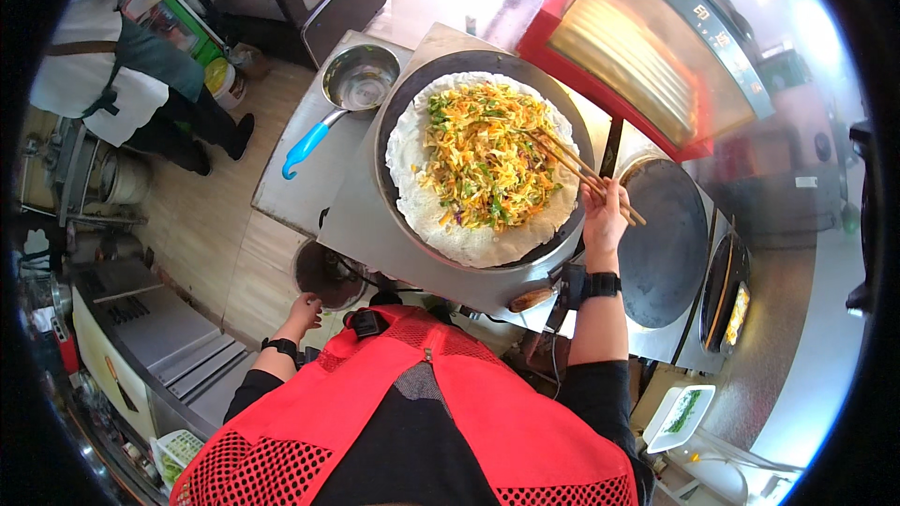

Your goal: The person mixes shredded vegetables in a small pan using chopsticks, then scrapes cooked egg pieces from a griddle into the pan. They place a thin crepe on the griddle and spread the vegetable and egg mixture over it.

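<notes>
My right hand [607, 212] is closed around a pair of wooden chopsticks [567, 158]. Their tips reach into a heap of mixed shredded vegetables [487, 159], orange, yellow and green. The heap lies on a thin, pale round crepe [417, 217], which covers most of a round black griddle [389, 112]. Low on the left, my left hand [305, 312] hangs beside my body, away from the griddle. Its fingers are loosely bent and a little apart from the thumb, with nothing visible in them.
Left of the griddle sits a metal pan [360, 78] with a blue handle. A second black griddle [661, 244] is on the right, below a red-framed glass display case [623, 61]. A white tray of chopped greens [680, 417] stands lower right. Another person [141, 66] stands far left.
</notes>
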A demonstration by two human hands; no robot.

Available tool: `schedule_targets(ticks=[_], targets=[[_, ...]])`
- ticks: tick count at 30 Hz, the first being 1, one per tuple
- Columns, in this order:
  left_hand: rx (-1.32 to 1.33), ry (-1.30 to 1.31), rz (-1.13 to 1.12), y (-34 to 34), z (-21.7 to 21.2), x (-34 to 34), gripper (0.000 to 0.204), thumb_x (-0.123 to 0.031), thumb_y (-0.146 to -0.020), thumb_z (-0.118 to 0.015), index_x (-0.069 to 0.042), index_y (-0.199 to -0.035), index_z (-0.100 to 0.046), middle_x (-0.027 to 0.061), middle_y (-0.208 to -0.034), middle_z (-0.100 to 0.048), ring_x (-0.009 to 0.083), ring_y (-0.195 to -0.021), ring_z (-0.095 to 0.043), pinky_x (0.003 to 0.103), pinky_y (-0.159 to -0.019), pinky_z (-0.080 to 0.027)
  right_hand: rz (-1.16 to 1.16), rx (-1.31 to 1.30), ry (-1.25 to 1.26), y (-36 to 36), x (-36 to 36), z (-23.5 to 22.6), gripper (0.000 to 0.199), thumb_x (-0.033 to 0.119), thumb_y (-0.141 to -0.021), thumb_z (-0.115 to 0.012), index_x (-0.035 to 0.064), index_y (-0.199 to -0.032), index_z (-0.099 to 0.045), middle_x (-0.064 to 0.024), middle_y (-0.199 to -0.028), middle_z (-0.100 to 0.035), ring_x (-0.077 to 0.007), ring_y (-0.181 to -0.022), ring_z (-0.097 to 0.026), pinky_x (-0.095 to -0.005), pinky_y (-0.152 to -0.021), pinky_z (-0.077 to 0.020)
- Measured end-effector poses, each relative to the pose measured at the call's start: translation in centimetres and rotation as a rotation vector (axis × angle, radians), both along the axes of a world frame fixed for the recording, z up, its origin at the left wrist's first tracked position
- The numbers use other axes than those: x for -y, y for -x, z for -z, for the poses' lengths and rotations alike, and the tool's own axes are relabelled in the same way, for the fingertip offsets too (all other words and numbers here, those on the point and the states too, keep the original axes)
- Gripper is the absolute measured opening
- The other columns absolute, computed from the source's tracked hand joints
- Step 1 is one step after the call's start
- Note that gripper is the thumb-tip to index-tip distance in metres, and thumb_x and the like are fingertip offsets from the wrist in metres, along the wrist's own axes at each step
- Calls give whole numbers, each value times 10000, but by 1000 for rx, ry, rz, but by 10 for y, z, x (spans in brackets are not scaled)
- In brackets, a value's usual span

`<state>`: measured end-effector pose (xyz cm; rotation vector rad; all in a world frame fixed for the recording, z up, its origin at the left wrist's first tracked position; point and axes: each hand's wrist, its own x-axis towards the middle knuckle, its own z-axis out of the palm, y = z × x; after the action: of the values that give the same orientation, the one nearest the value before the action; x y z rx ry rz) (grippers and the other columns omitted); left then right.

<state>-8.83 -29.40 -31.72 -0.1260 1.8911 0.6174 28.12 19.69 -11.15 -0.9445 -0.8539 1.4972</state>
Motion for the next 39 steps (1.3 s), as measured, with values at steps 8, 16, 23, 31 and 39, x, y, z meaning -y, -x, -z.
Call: schedule_targets(ticks=[8, 16, 23, 31, 39], targets=[[-5, -43, 27, 4, 3, -21, 402, -218, -940, -577, -109, -1315, -480, 106, -909, -625, 196, -579, -552, 390, -528, -540, 124, -10, 59, -52, 39, 9, 184, 227, -1014, -521, 48, -984, -554, -177, -916, -697, -232, -761, -703, -284, -646, -593], [-222, -240, 294, 28, 66, -10, 423, -222, -923, -611, -38, -1295, -532, 119, -1037, -679, 286, -920, -665, 426, -588, -569, -17, 50, -32, 49, 35, -23, 187, 192, -1010, -527, 12, -961, -518, -181, -901, -680, -248, -743, -704, -309, -633, -592], [-46, -103, 146, -2, 8, -35, 443, -228, -912, -607, -54, -1309, -515, 118, -1029, -669, 263, -761, -669, 393, -551, -568, -73, 155, -165, 89, 37, -50, 199, 192, -1011, -521, 0, -960, -511, -175, -868, -676, -236, -707, -700, -306, -609, -589], [13, -20, 11, -5, -4, 3, 408, -235, -914, -598, -92, -1282, -494, 91, -855, -613, 196, -589, -581, 376, -525, -550, -196, 285, -146, 87, 53, -59, 196, 191, -1016, -510, 1, -967, -509, -174, -879, -684, -228, -730, -706, -296, -604, -586], [-1, -54, 83, -4, -5, -6, 469, -257, -962, -569, -86, -1378, -436, 144, -984, -630, 248, -688, -620, 404, -601, -568, -282, 279, -155, 105, 79, -55, 179, 169, -1014, -506, -5, -972, -513, -169, -882, -676, -231, -738, -704, -317, -630, -598]])
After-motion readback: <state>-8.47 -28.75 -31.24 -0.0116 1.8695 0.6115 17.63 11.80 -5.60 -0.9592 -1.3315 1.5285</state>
